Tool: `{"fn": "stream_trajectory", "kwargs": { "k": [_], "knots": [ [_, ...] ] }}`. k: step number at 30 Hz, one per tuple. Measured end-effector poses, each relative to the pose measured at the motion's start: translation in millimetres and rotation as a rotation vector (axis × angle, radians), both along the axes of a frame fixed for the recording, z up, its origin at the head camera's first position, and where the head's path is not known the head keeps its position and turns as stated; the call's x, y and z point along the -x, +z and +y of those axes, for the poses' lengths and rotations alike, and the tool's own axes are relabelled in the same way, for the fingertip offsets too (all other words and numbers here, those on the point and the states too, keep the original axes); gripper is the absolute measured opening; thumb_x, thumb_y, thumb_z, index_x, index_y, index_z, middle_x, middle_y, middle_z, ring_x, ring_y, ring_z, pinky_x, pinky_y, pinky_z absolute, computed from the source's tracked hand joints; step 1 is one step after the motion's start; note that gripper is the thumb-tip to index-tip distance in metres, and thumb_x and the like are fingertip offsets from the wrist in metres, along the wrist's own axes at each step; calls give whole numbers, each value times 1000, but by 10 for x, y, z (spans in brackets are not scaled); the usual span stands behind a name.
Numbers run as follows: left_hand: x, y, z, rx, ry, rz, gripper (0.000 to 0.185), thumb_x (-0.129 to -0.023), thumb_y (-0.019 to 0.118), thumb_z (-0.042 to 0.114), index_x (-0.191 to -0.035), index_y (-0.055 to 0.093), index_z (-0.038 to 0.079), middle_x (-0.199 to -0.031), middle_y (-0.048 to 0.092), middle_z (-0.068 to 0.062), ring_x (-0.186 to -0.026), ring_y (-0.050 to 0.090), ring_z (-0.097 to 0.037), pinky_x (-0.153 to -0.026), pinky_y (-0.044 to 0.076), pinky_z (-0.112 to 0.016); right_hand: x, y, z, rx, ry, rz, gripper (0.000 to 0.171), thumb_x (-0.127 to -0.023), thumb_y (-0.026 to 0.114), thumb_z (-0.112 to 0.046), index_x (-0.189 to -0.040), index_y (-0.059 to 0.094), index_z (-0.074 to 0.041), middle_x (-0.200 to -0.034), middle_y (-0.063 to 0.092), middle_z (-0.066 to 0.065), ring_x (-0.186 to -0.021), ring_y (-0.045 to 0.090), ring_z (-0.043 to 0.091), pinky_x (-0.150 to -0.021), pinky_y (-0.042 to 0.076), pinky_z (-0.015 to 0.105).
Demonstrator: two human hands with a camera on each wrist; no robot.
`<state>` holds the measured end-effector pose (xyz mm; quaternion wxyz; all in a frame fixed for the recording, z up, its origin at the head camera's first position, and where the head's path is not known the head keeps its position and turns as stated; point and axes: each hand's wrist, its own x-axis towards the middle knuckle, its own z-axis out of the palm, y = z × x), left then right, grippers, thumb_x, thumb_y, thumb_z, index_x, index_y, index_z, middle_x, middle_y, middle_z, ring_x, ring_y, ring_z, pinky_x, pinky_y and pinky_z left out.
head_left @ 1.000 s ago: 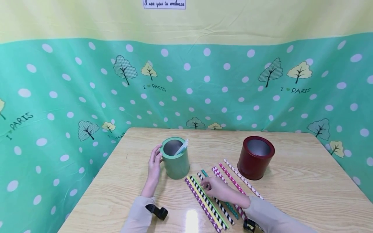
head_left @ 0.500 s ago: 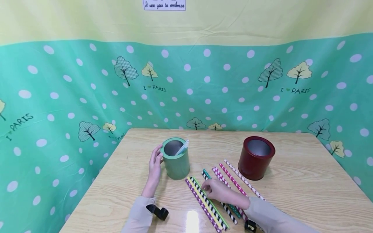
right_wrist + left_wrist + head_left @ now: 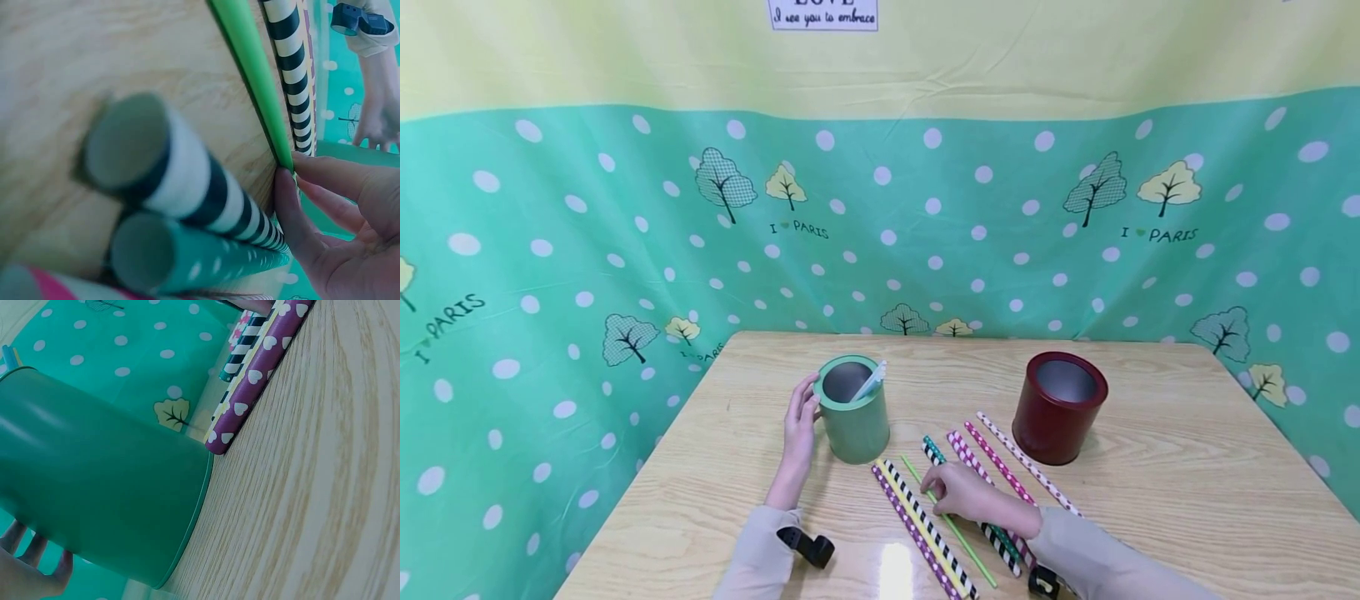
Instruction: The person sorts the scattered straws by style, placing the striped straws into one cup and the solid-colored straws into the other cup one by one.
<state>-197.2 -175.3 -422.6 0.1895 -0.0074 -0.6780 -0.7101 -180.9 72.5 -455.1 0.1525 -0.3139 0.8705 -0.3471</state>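
My left hand cups the left side of a green can standing on the table; its fingertips show behind the can. A pale straw leans inside the can. My right hand pinches a thin green straw that lies slanted on the wood, apart from its neighbours. In the right wrist view the fingers close over the green straw near its end. A black-and-white striped straw and a teal one lie beside it.
Several patterned paper straws lie in a fan between the cans, purple hearts nearest the green can. A dark red can stands at the right. The wooden table is walled by a green dotted cloth.
The right hand has drawn the green straw out of the bundle; it now lies apart, slanting to the right. The left hand and both cans have stayed put.
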Motion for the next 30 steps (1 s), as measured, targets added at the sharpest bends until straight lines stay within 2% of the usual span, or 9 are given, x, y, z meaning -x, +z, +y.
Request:
{"fn": "stream_trajectory", "kwargs": {
  "k": [7, 14, 22, 30],
  "knots": [
    [-4, 2, 1, -4, 3, 0, 36, -92, 37, 6, -128, 39, 1, -126, 43, -23, -115, 38, -35, -86, 33, -42, -16, 2, 4, 16, -12, -16, 26, -66, 67, 6, -91, 64, -2, -59, 51, -5, -50, 43, 3, -46, 37, 18],
    [-5, 4, 3, 3, 9, -4, 35, -93, 37, 6, -128, 40, 1, -126, 43, -21, -115, 39, -32, -87, 34, -43, -36, -8, 5, 7, -41, -24, 27, -65, 66, 6, -91, 65, -4, -59, 52, -6, -50, 45, 4, -45, 38, 18],
    [-3, 4, 9, 0, 8, -12, 35, -93, 37, 7, -127, 40, 2, -126, 43, -20, -114, 40, -30, -87, 34, -43, -62, 2, 48, 48, -106, -81, 30, -64, 61, 7, -92, 64, -5, -61, 53, -2, -52, 46, 7, -46, 38, 20],
    [-14, -6, 1, 11, -3, -25, 35, -94, 37, 10, -128, 39, 3, -127, 42, -20, -115, 38, -31, -88, 32, -44, -41, 85, 86, 142, -150, -90, 31, -66, 59, 8, -95, 61, 0, -65, 53, 3, -54, 46, 10, -44, 37, 20]
  ]
}}
